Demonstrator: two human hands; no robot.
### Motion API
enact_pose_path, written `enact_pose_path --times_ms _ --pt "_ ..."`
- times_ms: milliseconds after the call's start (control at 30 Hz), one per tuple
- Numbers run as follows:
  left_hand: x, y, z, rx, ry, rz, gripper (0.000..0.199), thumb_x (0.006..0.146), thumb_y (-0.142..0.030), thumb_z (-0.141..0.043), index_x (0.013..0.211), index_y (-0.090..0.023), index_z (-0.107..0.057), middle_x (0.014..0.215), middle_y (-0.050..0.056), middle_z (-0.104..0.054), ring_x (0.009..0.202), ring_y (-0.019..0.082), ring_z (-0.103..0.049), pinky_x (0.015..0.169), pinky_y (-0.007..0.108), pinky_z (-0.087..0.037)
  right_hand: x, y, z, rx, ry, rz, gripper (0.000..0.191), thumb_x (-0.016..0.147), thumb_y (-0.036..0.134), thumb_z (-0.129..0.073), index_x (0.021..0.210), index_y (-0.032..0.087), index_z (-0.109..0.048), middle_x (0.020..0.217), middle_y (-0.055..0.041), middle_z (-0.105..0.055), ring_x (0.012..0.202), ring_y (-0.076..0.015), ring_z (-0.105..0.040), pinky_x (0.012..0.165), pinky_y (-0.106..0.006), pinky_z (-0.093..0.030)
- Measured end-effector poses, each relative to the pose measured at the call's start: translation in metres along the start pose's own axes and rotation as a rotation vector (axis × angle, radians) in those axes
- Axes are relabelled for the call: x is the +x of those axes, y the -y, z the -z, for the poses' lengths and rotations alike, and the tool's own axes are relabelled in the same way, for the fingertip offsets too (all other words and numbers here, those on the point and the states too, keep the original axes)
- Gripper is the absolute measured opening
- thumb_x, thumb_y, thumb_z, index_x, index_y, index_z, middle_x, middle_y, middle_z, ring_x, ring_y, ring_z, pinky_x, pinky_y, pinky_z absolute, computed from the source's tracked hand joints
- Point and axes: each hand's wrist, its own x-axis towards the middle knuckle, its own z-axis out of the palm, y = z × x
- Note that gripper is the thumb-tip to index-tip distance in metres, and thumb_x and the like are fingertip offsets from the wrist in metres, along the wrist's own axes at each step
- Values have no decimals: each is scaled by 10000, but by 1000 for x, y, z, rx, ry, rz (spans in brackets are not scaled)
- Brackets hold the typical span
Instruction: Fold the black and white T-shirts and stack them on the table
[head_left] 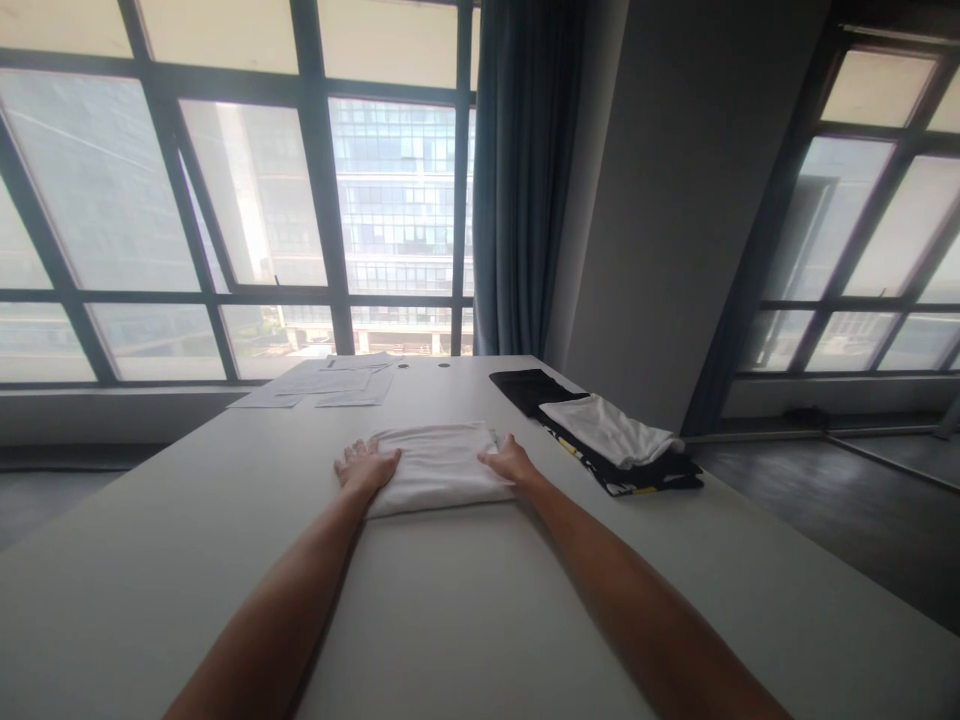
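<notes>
A folded white cloth garment [435, 468] lies flat on the white table [442, 600] in front of me. My left hand [366, 466] rests over its left edge, fingers spread and thumb on the fabric. At the right edge is my right hand [511, 462], its thumb on top of the cloth and its fingers curled along the side, partly hidden. It appears to grip that edge. Light creases run across the garment, whose exact kind I cannot make out.
Right of the garment, folded dark clothes [517, 388] and a white folded cloth [611, 430] lie on a black patterned one [615, 482] near the table's right edge. Paper sheets [322, 382] are spread at the far left. Windows, a blue curtain [517, 180] and a pillar stand beyond.
</notes>
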Motion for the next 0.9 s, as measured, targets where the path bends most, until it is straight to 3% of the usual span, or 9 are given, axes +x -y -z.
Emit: enact_pose_path --times_ms 133,267,400,500,633,900 --pt "10 10 8 -71 18 -39 787 888 -661 -325 1499 -172 -405 1594 161 -304 1464 368 -261 1161 521 -233 11 -9 2 231 22 -13 765 734 436 -741 1386 110 -509 1299 -179 -622 1205 -296 -592 967 -322 -457" --pt "24 54 25 -143 54 -206 649 952 -539 -277 1422 -146 -491 1503 156 -465 1411 276 -397 1136 395 -322 14 -11 -1 434 82 28 782 737 395 -740 1416 98 -493 1324 -163 -617 1156 -267 -621 955 -306 -475" --pt "24 90 26 79 -58 -207 525 969 -423 -265 1324 -190 -572 1496 135 -475 1394 308 -401 1118 521 -308 24 -4 -3 443 122 91 757 784 376 -695 1454 107 -466 1432 -150 -537 1249 -236 -562 1018 -276 -440" --pt "20 94 20 151 -92 -243 508 970 -416 -250 1248 -198 -616 1430 132 -540 1336 314 -459 1068 529 -366 40 5 -1 369 155 164 700 798 253 -652 1464 140 -466 1435 -107 -544 1267 -206 -554 1040 -256 -421" --pt "18 89 17 173 -109 -249 522 972 -403 -245 1293 -183 -594 1462 141 -507 1364 319 -426 1081 535 -353 70 18 3 249 218 230 634 725 91 -627 1355 154 -598 1374 -90 -603 1248 -215 -576 1053 -281 -418" --pt "22 90 15 210 -81 -201 543 977 -426 -263 1377 -188 -541 1521 120 -447 1420 312 -362 1118 514 -318 127 42 19 202 150 395 572 771 55 -541 1328 160 -623 1271 -68 -676 1144 -191 -636 1017 -296 -456"
